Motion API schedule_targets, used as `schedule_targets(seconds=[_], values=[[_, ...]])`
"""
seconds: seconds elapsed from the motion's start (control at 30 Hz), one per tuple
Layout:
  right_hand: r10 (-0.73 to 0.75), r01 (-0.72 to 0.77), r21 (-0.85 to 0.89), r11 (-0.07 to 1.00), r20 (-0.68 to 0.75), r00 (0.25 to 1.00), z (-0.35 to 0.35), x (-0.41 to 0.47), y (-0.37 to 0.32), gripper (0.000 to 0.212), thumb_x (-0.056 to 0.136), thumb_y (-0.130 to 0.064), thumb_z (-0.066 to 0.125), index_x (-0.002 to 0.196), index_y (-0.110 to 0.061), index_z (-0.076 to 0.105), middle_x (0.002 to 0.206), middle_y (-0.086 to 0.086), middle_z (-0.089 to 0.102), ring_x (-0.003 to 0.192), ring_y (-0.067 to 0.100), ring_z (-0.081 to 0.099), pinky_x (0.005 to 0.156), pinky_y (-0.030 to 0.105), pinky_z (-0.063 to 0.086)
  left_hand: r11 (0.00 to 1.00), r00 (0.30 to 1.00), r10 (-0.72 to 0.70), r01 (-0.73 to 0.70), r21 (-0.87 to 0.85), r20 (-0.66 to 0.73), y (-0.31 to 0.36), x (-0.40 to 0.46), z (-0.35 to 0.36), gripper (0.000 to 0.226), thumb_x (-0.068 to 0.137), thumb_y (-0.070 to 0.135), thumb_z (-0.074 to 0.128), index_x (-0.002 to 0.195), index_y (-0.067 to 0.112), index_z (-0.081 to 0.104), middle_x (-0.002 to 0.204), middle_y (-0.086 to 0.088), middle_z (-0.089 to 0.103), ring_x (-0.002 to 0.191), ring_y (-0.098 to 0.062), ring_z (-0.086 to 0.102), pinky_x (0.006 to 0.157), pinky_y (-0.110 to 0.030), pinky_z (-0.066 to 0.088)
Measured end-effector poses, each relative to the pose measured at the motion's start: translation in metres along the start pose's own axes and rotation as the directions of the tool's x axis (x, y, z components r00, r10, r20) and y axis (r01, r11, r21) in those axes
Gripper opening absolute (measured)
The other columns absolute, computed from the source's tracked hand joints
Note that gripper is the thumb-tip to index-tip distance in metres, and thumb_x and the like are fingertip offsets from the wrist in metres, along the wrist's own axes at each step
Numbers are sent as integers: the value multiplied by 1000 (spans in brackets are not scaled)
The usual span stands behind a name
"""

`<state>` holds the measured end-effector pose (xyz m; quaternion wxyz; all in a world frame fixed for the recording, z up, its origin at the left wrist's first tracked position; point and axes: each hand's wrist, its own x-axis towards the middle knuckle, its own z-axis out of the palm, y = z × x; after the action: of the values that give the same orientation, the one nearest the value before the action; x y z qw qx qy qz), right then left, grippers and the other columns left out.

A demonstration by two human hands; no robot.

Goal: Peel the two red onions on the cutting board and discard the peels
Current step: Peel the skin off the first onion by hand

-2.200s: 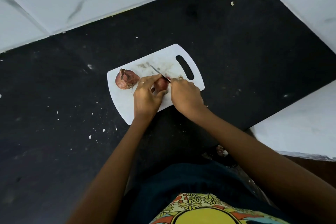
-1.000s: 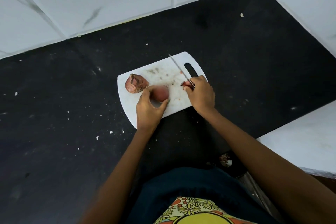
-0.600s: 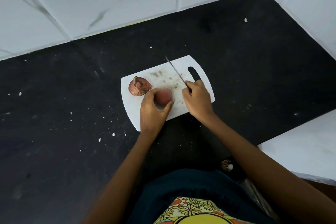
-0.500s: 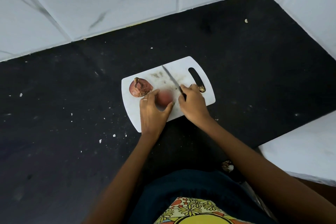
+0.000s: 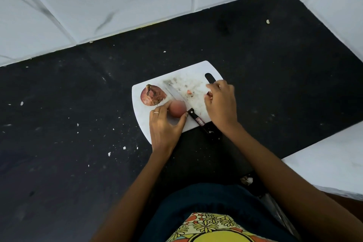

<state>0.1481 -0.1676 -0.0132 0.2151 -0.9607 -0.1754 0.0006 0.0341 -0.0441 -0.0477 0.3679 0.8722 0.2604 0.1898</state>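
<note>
We have 2 onions on the white cutting board (image 5: pixel 144 124), which lies on the dark table (image 5: pixel 78 104). The smoother onion (image 5: pixel 177 108) sits near the board's middle, and our left hand (image 5: pixel 165 125) cups it from the near side, forefinger on its left flank and thumb on its right. The unpeeled onion (image 5: pixel 152 95), dry skin and stem tuft intact, lies just beyond and to the left, close to the left forefinger's tip and touching nothing we can see.

The knife (image 5: pixel 184 107) lies flat on the board, its long axis running diagonally: the blade tip points away and left, passing between the 2 onions, and the dark handle points back toward us, overhanging the near edge. The handle lies between the 2 hands, just beside the left thumb, with the right wrist next to it.

Our right hand (image 5: pixel 221 104) reaches to the board's right end by the handle slot, fingers curled over something small and reddish, which we judge to be a scrap of peel; whether it is pinched we cannot tell. Another small reddish scrap (image 5: pixel 189 92) lies loose to the left of those fingers.

The held onion's near side is hidden by the left hand, so we cannot say how much skin remains. No bin for peels is in view.
</note>
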Motion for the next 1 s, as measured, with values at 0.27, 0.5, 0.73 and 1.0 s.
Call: schedule_targets(seconds=[0.27,0.5,0.73,1.0], values=[[-107,120,-120,986,110,988,6,-1,21,29,87,6,48,107,-9,63,112,5,62,108,26,46,77,32,45,999,999,21,-20,-47,24,5,5,5,56,77,40,77,123,12,60,116,-4,62,108,-19,52,92,-25,43],[-73,78,-47,996,111,991,1,2,23,20,87,3,54,91,-9,69,100,5,64,94,23,58,68,33,47,998,999,23,-21,-59,42,5,4,4,57,77,41,78,124,13,60,115,-3,63,107,-20,53,91,-28,45],[-3,-13,235,972,66,998,-10,6,24,21,84,4,62,77,-11,76,88,2,70,68,10,61,69,33,55,995,998,22,-15,-99,67,7,1,1,57,77,36,79,125,14,59,117,-2,61,107,-18,52,91,-31,47],[-318,198,289,937,463,828,-39,-43,-16,10,81,-11,71,86,-16,78,93,0,69,85,11,60,87,20,42,963,995,-39,62,-262,90,5,7,-11,58,75,22,82,128,16,57,121,4,53,87,-6,62,74,-22,57]])
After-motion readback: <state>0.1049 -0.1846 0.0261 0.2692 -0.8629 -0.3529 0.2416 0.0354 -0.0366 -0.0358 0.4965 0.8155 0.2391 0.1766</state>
